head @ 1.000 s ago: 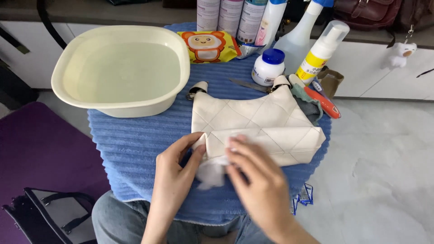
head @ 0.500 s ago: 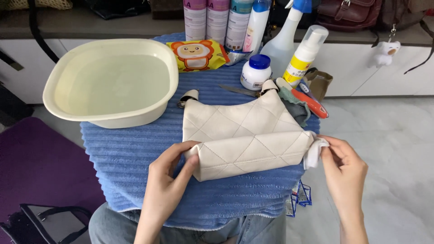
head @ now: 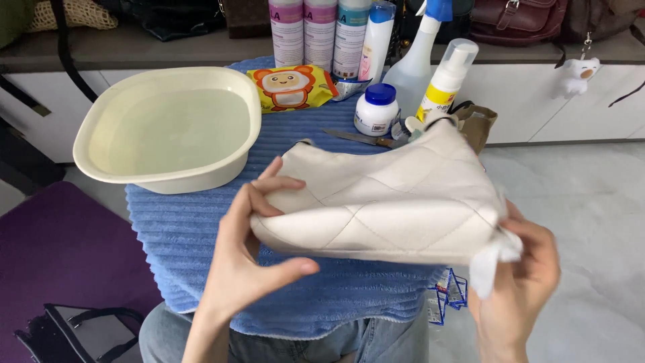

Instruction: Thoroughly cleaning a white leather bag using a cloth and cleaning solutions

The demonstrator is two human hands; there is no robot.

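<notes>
Between both hands' fingers point(head: 269, 191), above the blue towel point(head: 181, 228), hangs the quilted cream bag point(head: 383, 202)

Home bag-cleaning corner: cleaner bottles point(head: 334, 33), water basin point(head: 168, 128), shelved handbags point(head: 514, 20).

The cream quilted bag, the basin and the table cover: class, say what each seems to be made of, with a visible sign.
Cream quilted bag: probably leather or imitation; smooth, stitched diamonds. Basin: plastic, glossy moulded rim. Table cover: blue towelling, soft ribbed pile.
</notes>
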